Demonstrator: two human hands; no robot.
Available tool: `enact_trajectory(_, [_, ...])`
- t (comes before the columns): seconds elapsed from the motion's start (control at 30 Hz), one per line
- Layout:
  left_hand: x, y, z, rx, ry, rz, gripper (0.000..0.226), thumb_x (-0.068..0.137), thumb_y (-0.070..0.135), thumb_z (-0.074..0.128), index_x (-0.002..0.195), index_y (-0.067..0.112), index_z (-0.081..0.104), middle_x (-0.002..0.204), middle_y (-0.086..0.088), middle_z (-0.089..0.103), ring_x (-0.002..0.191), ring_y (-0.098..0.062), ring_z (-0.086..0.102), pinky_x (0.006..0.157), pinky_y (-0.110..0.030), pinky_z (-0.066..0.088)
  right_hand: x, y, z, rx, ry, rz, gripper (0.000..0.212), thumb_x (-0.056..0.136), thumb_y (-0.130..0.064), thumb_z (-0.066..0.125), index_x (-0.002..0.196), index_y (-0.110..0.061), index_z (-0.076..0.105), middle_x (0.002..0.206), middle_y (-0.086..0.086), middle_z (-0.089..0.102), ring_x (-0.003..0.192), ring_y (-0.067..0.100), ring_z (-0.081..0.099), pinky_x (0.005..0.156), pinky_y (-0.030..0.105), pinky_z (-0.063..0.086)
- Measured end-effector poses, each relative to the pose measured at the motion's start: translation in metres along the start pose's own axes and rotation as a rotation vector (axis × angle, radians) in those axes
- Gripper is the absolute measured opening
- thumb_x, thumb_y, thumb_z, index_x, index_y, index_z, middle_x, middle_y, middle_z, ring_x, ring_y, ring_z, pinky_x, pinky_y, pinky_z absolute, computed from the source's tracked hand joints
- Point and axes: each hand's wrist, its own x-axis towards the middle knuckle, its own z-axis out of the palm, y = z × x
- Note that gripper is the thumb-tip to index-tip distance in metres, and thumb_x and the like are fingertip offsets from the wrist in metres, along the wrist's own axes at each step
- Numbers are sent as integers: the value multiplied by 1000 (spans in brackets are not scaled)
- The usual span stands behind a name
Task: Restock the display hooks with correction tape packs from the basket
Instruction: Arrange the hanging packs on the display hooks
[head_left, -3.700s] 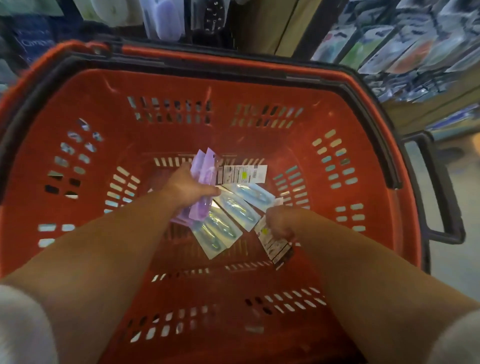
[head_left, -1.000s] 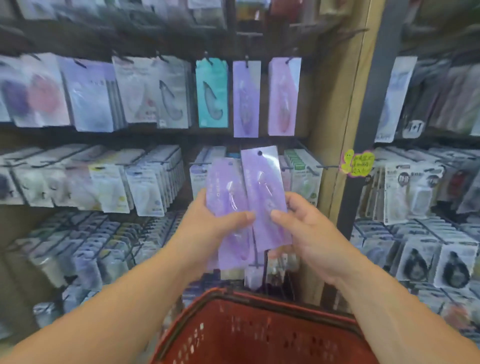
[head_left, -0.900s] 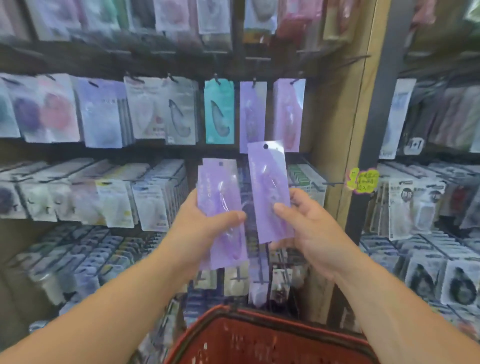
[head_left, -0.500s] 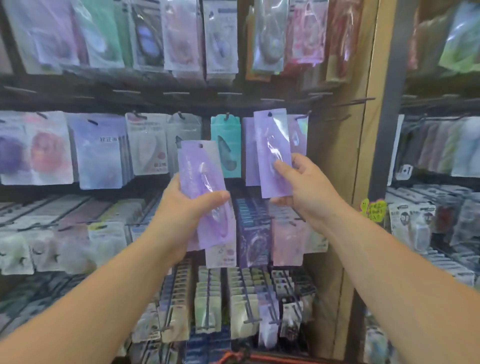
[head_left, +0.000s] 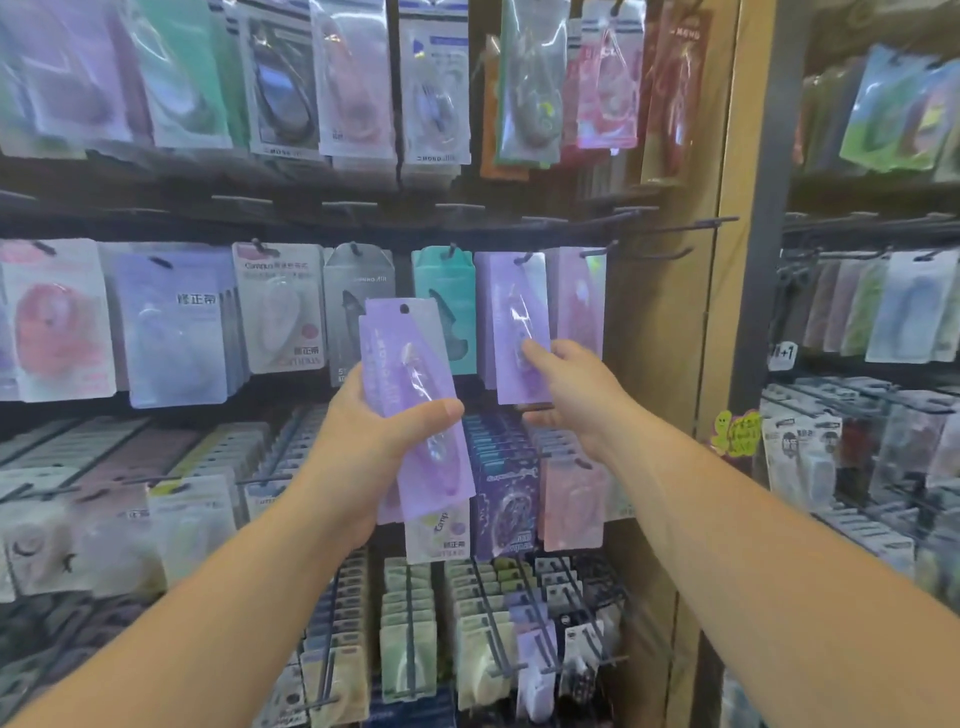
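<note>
My left hand (head_left: 374, 447) grips a small stack of purple correction tape packs (head_left: 410, 389) in front of the display, their hang holes up. My right hand (head_left: 576, 389) pinches the lower part of a single purple pack (head_left: 511, 322), whose top sits at a display hook (head_left: 524, 257) in the middle row, in front of other purple packs. A teal pack (head_left: 447, 291) hangs just left of it and a pinkish-purple pack (head_left: 579, 301) just right. The basket is out of view.
Rows of hooks with packaged correction tapes fill the wall above, left and below. Several bare hooks (head_left: 675, 228) jut out at the right of the middle rail. A wooden post (head_left: 670, 338) borders the section, with a yellow tag (head_left: 735, 434) and another rack to its right.
I lifted purple packs out of the red basket and raised them to the shelf. My right hand carried one pack up and right to the middle-row hook; the basket dropped out of view.
</note>
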Motion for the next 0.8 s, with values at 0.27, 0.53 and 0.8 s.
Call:
enact_trajectory(0.27, [-5,1,-9,-36,-21,-9,70,60,13,96,121,18,62,89,3,79,76,-15,77,61,-29,60,36,10,15,-84,47,94,39,104,-50,52,130,-21,47,99,-7,53,101,26,69,90,39,61])
enact_trajectory(0.53, [-9,2,-6,-145,-61,-17,52,66,20,80,115,18,65,87,-3,76,70,-20,74,58,-33,59,-2,20,8,-352,162,-198,45,100,-57,51,138,-34,43,140,-7,47,116,21,61,95,50,57])
enact_trajectory(0.8, [-12,3,12,-236,-139,-75,49,74,11,78,120,6,61,110,-28,75,84,-36,76,63,-49,63,-94,10,8,-207,-267,-329,47,71,-46,84,114,-39,65,106,-21,66,89,12,67,79,22,57])
